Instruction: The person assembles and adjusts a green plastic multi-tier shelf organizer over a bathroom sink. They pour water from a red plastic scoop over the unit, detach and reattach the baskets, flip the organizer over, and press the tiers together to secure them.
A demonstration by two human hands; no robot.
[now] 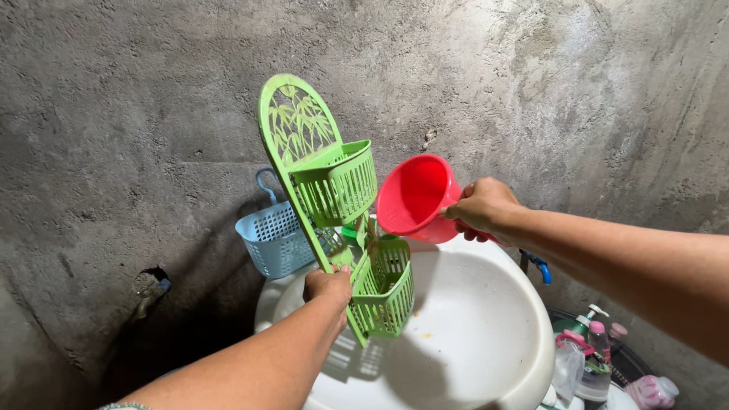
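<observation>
My left hand (328, 287) grips the back edge of a green plastic rack (326, 182) with two slatted baskets and a leaf-patterned arched top, holding it tilted above a white basin (486, 334). My right hand (483, 207) holds a red plastic dipper (414, 199) by its handle, tipped with its mouth towards the rack's upper basket, almost touching it.
A light blue basket (272, 239) hangs on the rough concrete wall (137, 137) behind the rack. A blue tap (541, 267) sticks out past the basin's right rim. Several bottles and a pump dispenser (588, 357) stand at the lower right. A pipe hole (152, 285) is at lower left.
</observation>
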